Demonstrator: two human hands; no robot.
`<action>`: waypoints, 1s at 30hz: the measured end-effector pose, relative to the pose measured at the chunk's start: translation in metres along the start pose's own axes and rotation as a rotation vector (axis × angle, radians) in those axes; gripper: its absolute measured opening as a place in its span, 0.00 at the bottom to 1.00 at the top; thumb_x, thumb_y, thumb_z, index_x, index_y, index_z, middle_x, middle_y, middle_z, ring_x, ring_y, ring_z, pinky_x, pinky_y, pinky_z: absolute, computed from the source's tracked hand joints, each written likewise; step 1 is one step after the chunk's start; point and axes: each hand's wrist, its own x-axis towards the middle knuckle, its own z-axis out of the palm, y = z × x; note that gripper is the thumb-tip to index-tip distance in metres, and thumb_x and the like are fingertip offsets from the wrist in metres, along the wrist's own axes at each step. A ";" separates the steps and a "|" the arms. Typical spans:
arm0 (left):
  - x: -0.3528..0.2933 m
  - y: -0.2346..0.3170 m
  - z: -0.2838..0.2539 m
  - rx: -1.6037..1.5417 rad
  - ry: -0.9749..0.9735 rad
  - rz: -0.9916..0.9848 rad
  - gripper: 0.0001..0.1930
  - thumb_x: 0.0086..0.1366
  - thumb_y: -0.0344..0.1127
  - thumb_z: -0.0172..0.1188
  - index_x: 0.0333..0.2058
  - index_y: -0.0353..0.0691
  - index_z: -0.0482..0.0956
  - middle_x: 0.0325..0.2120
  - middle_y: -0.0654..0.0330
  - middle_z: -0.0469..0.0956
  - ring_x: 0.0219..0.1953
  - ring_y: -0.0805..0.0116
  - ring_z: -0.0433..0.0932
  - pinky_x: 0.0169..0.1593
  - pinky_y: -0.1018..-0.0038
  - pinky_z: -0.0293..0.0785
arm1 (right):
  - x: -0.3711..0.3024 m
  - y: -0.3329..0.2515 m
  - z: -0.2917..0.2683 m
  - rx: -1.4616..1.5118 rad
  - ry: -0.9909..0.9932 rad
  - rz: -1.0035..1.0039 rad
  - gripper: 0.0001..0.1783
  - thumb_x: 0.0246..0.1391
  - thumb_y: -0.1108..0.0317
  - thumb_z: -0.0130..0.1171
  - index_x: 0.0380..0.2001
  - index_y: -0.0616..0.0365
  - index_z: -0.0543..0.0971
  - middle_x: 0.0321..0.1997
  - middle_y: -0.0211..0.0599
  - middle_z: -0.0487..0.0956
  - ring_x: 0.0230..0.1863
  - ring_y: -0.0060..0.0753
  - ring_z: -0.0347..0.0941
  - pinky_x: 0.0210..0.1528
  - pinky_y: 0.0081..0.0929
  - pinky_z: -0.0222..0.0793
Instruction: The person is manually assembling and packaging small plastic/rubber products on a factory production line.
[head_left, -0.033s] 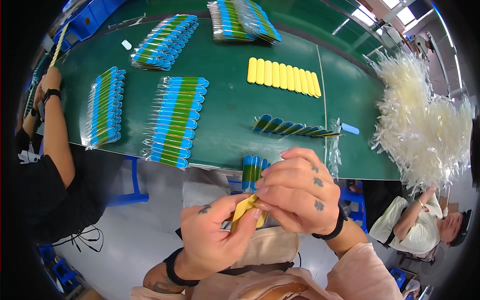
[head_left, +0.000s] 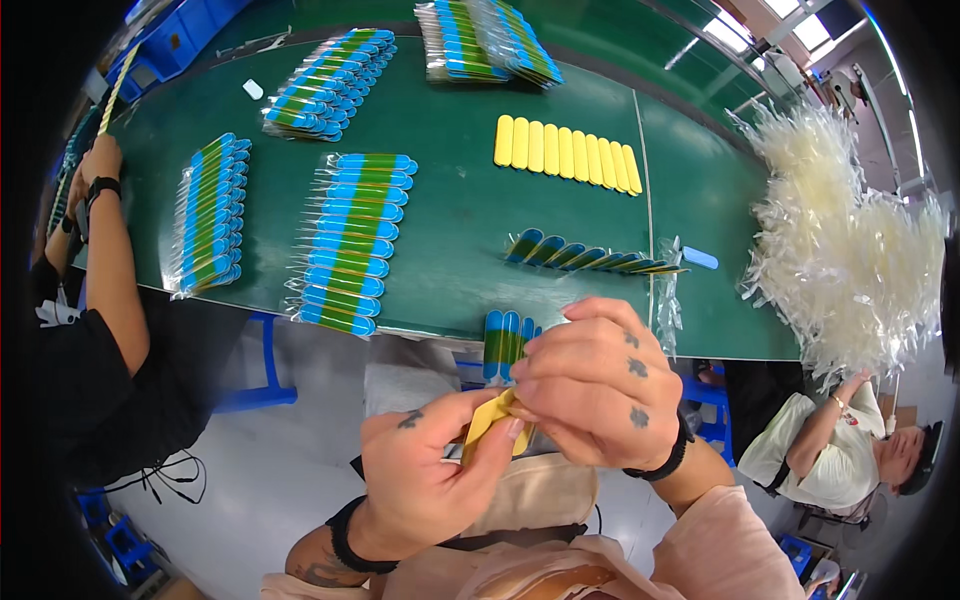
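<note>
In front of my body, both hands meet on a few small yellow nail files (head_left: 485, 422). My left hand (head_left: 430, 470) grips them between thumb and fingers, with one broad face showing. On their other end, my right hand (head_left: 600, 390) closes its fingertips; its fingers partly hide them. Just beyond the right fingers is a group of blue-and-green nail files (head_left: 503, 345) by the table's front edge; what supports it is hidden. A slanting row of blue-and-green files (head_left: 590, 257) lies on the green table (head_left: 455, 215), with a neat row of yellow files (head_left: 566, 153) behind it.
Bagged blue-and-green files lie in stacks at left (head_left: 210, 215), centre-left (head_left: 350, 240) and the back (head_left: 330, 85). Right, a large heap of clear plastic sleeves (head_left: 850, 240) stands near a single blue file (head_left: 700, 258). Co-workers are at far left (head_left: 115, 270) and far right (head_left: 830, 450).
</note>
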 end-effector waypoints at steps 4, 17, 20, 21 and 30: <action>0.001 0.005 -0.001 0.069 -0.009 0.065 0.09 0.56 0.25 0.67 0.37 0.31 0.82 0.23 0.59 0.83 0.23 0.76 0.81 0.27 0.82 0.71 | 0.000 -0.002 0.001 -0.006 0.018 -0.016 0.11 0.38 0.72 0.65 0.30 0.54 0.81 0.35 0.32 0.81 0.32 0.32 0.78 0.45 0.36 0.71; 0.001 0.000 0.000 -0.249 0.005 -0.212 0.12 0.70 0.36 0.54 0.36 0.32 0.81 0.20 0.63 0.78 0.23 0.78 0.74 0.29 0.78 0.70 | -0.010 -0.012 0.011 -0.121 0.042 -0.012 0.12 0.36 0.73 0.63 0.28 0.57 0.75 0.41 0.40 0.74 0.44 0.46 0.76 0.46 0.43 0.70; 0.001 -0.005 -0.005 -0.383 0.160 -0.313 0.12 0.69 0.35 0.54 0.32 0.31 0.79 0.20 0.66 0.76 0.27 0.78 0.73 0.33 0.77 0.71 | -0.020 -0.036 0.012 -0.051 -0.013 -0.043 0.10 0.38 0.74 0.63 0.27 0.57 0.74 0.44 0.41 0.73 0.49 0.50 0.75 0.50 0.46 0.70; 0.002 -0.008 -0.009 -0.418 0.196 -0.285 0.12 0.69 0.36 0.54 0.32 0.32 0.77 0.23 0.65 0.76 0.28 0.76 0.74 0.36 0.76 0.72 | -0.024 -0.044 0.008 0.046 -0.053 -0.060 0.08 0.41 0.74 0.62 0.27 0.57 0.74 0.44 0.41 0.73 0.51 0.51 0.75 0.51 0.48 0.70; -0.001 -0.042 -0.066 -0.862 0.131 -0.042 0.22 0.75 0.42 0.44 0.60 0.33 0.65 0.53 0.53 0.73 0.55 0.61 0.74 0.57 0.64 0.72 | -0.060 0.029 -0.167 -0.491 0.460 0.636 0.04 0.60 0.76 0.53 0.30 0.62 0.71 0.20 0.40 0.75 0.20 0.37 0.74 0.24 0.26 0.69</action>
